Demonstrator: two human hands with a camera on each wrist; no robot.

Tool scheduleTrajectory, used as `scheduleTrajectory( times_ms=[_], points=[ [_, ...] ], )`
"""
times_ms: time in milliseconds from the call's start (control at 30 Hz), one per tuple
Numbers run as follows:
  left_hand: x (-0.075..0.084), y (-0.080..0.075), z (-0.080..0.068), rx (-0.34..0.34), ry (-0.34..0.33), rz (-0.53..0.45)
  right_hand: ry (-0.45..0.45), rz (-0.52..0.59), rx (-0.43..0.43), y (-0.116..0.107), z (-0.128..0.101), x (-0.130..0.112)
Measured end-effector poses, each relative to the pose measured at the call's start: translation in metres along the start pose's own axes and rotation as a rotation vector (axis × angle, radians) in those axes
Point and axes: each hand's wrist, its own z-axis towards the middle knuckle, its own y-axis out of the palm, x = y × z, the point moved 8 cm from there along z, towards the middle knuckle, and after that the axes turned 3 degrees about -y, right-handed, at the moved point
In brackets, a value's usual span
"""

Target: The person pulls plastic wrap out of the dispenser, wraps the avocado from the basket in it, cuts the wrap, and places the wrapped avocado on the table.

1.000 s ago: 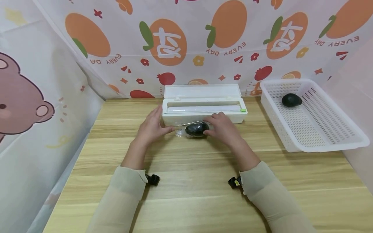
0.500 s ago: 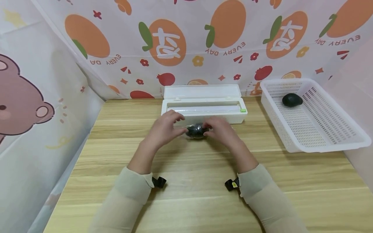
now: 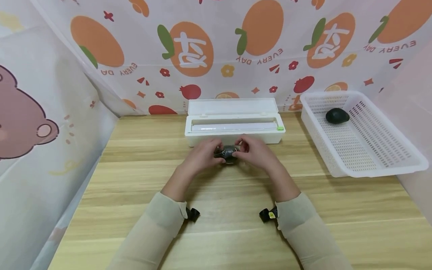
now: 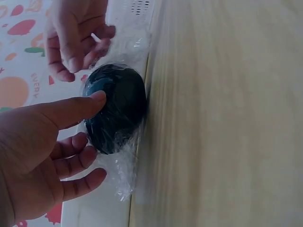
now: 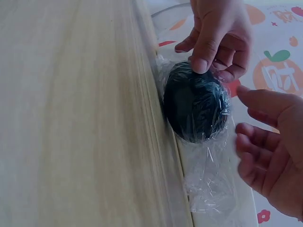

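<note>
Wrapped avocado [image 3: 229, 153] on tabletop [image 3: 216, 232] near far edge, just before film box [image 3: 234, 127]. Left hand [image 3: 202, 154], right hand [image 3: 255, 150] flanking its ends, fingertips pinching film.

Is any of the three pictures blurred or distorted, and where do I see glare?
Head view: sharp, evenly lit, with wide-angle bending at the edges; the white basket looks stretched. Left wrist view: the wooden table is smeared, the wrapped dark fruit sharper. Right wrist view: small glints on the cling film, the near tabletop soft.
</note>
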Motion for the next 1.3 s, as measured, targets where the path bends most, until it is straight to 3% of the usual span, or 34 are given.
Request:
scheduleTrajectory(
  times_ms=[167, 333, 467, 567, 667, 900, 1033, 1300],
  points=[
    [-0.001, 0.000, -0.002, -0.003, 0.013, -0.025, -0.049, -0.044, 0.052, -0.003, 0.004, -0.005],
    [-0.002, 0.001, -0.003, -0.057, 0.011, -0.060, 0.026, 0.015, -0.028, 0.008, 0.005, 0.003],
    [-0.009, -0.001, -0.004, -0.124, -0.056, -0.171, 0.074, 0.098, -0.084, 0.013, 0.002, 0.009],
    [-0.018, -0.002, -0.005, -0.144, -0.141, -0.254, 0.091, 0.123, -0.111, 0.014, 0.001, 0.012],
    [-0.023, -0.002, -0.004, -0.151, -0.180, -0.280, 0.098, 0.134, -0.135, 0.015, 0.000, 0.013],
    [-0.023, 0.004, -0.003, -0.196, -0.133, -0.172, 0.109, 0.138, -0.190, 0.014, -0.004, 0.015],
    [-0.024, 0.009, -0.003, -0.222, -0.144, -0.119, 0.112, 0.118, -0.226, 0.013, -0.007, 0.017],
    [-0.028, 0.008, -0.007, -0.163, -0.210, -0.015, 0.159, -0.015, -0.268, 0.018, -0.008, 0.024]
  ],
)
